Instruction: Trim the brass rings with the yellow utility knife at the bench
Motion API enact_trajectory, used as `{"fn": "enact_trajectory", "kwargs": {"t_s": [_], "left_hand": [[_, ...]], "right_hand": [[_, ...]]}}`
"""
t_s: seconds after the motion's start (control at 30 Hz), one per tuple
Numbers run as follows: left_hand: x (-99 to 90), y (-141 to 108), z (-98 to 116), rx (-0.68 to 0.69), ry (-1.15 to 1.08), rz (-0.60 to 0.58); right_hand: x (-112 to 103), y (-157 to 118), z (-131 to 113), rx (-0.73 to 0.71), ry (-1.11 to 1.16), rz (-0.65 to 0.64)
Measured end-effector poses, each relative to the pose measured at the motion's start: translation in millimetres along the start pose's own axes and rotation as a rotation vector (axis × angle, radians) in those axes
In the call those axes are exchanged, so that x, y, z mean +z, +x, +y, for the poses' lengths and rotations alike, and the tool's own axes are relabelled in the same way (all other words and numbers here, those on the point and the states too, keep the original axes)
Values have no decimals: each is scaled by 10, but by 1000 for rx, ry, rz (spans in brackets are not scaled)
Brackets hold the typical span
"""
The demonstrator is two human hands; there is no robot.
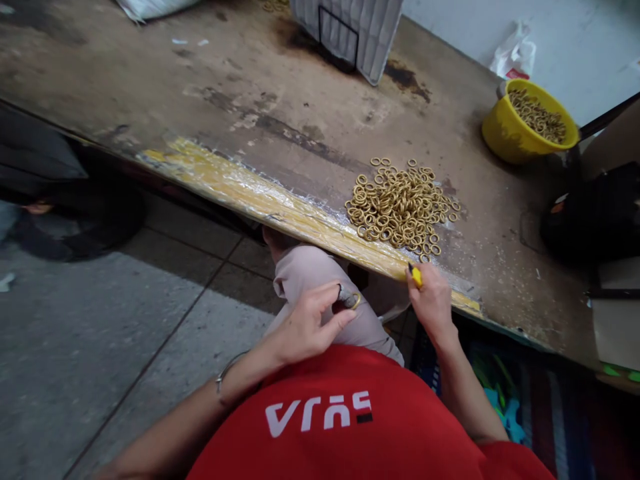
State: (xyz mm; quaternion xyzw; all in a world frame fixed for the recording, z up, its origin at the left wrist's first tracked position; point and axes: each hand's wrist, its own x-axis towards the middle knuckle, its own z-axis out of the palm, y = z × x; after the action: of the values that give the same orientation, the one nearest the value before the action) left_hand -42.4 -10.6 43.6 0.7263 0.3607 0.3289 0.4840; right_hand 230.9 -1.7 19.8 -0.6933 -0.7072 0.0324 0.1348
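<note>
My left hand [313,320] is over my lap, its thumb and a grey-wrapped finger pinching a brass ring [357,301]. Near the table edge, my right hand [431,299] is closed around a small yellow tool with a dark tip [416,275]; most of it is hidden in the fist, so its kind is unclear. Just beyond that hand, a heap of brass rings [403,203] lies loose on the table, a few of them scattered around its rim.
The worn brown table [165,87] has yellow tape [260,193] along its front edge. A yellow bucket [515,137] full of rings stands at the right. A grey ribbed panel [345,33] is at the back, and a white plastic bag [515,53] lies by the wall.
</note>
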Motion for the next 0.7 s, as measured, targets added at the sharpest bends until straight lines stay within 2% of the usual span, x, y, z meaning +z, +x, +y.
{"fn": "enact_trajectory", "kwargs": {"t_s": [0.1, 0.2, 0.27, 0.33, 0.43, 0.53, 0.6, 0.7], "left_hand": [[46, 25, -202, -99, 143, 45], [98, 43, -354, -175, 218, 106], [108, 52, -387, -212, 208, 94], [106, 68, -375, -243, 191, 85], [116, 125, -308, -289, 85, 106], [148, 214, -225, -331, -212, 42], [165, 265, -185, -362, -397, -25], [168, 286, -175, -412, -554, -73]], "right_hand": [[-17, 85, 186, 72, -77, 69], [-2, 172, 305, 160, -160, 12], [-6, 207, 344, 173, -141, -10], [-39, 213, 326, 131, -21, 0], [-135, 179, 157, -14, 321, -74], [-227, 137, -124, -150, 627, -337], [-256, 130, -295, -201, 749, -486], [-245, 150, -450, -248, 836, -541]]}}
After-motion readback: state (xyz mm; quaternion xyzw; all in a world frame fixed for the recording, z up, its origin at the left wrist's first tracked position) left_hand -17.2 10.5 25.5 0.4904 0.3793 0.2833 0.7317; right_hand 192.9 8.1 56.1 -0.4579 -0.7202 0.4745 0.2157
